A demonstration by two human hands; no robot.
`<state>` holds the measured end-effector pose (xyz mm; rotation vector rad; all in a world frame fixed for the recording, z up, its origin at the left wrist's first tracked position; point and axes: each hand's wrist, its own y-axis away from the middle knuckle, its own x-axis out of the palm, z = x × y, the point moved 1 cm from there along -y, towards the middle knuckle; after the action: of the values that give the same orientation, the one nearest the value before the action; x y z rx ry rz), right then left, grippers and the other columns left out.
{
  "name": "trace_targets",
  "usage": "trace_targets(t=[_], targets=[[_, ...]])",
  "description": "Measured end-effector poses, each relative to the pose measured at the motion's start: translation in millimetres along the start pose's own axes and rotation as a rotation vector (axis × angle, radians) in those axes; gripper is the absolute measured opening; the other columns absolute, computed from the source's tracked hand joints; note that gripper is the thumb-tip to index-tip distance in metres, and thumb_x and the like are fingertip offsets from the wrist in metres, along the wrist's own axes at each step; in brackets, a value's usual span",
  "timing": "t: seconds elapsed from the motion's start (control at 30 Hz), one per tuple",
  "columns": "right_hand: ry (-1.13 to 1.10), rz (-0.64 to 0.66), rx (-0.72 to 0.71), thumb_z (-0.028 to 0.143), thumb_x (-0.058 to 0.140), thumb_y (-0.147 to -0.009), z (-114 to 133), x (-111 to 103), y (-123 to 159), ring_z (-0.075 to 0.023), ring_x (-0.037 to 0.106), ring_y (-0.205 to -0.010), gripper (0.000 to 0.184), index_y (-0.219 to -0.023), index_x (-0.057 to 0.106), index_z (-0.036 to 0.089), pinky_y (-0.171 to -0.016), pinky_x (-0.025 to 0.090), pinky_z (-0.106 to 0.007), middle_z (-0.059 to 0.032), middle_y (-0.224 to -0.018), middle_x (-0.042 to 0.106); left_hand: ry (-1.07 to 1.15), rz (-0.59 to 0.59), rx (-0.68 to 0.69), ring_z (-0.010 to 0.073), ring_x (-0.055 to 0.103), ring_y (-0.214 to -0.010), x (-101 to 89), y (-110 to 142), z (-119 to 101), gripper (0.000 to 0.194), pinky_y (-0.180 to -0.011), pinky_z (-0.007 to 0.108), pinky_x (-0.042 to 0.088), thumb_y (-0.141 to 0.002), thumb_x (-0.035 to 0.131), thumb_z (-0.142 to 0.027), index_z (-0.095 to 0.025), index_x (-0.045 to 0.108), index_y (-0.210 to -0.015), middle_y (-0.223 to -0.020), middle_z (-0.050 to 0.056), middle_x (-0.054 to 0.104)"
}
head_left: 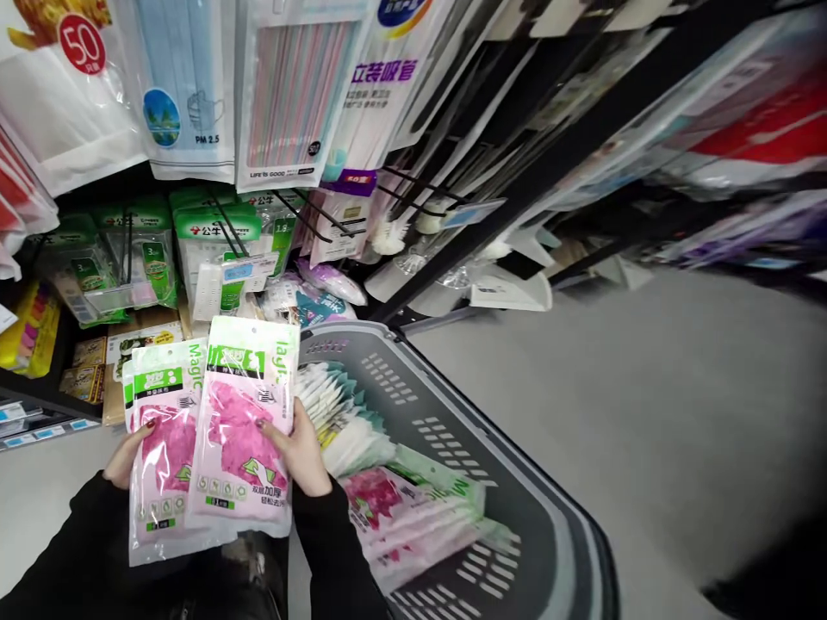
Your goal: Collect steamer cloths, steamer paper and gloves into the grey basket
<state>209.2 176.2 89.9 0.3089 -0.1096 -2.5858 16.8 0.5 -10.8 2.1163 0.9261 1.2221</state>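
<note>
My left hand (126, 454) grips a stack of pink cloth packs (164, 448) with green-and-white headers by its left edge. My right hand (298, 448) holds another such pink pack (242, 422) by its right edge, thumb across the front, overlapping the left stack. Both hands are closed on the packs, just left of a grey plastic basket (452, 405). Inside the basket lie more pink packs (413, 517) and a fanned row of white and teal packets (339, 413).
A shop rack stands ahead with hanging face masks (184, 82), straws (290, 86) and green-labelled packs (216, 250) on metal hooks. Shelving runs off to the right along a grey floor aisle (646, 405). Black sleeves cover my arms.
</note>
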Motion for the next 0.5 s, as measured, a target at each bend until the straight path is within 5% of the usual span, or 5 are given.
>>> trace_targets(t=[0.23,0.33,0.4,0.5], targets=[[-0.178,-0.212,-0.059,0.046,0.069,-0.067,29,-58,27,-0.0256,0.06,-0.103,0.058,-0.114,0.046,0.021,-0.084,0.049,-0.037,-0.0114,-0.116,0.061,-0.026,-0.003,-0.083,0.0315,0.07,-0.081,-3.8,-3,-7,0.015,-0.076,0.044,0.057,-0.074,0.063,-0.011,-0.011,0.068,-0.088,-0.076,0.012,0.076],[-0.217,-0.301,-0.049,0.061,0.053,-0.074,22,-68,35,-0.0192,0.063,-0.063,0.049,-0.103,0.051,0.023,-0.063,0.049,-0.033,-0.0046,-0.076,0.065,-0.03,-0.052,-0.124,0.0326,0.07,-0.084,-6.1,-4,-9,0.028,-0.076,0.043,0.057,-0.067,0.067,-0.007,-0.013,0.068,-0.095,-0.076,0.01,0.076],[-0.278,-0.359,-0.016,0.065,0.035,-0.082,12,-70,37,-0.012,0.038,-0.029,0.044,-0.086,0.052,0.024,-0.047,0.04,-0.029,0.0069,-0.042,0.043,-0.031,-0.074,-0.143,0.0329,0.069,-0.085,-7.7,-5,-10,0.042,-0.076,0.042,0.057,-0.062,0.069,-0.005,-0.016,0.067,-0.102,-0.079,0.007,0.077],[-0.542,-0.382,-0.062,0.056,0.021,-0.09,-1,-69,36,-0.0074,0.0,-0.02,0.044,-0.069,0.043,0.025,-0.039,0.026,-0.026,0.0147,-0.031,0.007,-0.075,-0.15,-0.136,0.0342,0.069,-0.085,-11.2,-10,-9,0.05,-0.071,0.043,0.059,-0.056,0.073,-0.008,-0.022,0.067,-0.105,-0.081,0.002,0.077]])
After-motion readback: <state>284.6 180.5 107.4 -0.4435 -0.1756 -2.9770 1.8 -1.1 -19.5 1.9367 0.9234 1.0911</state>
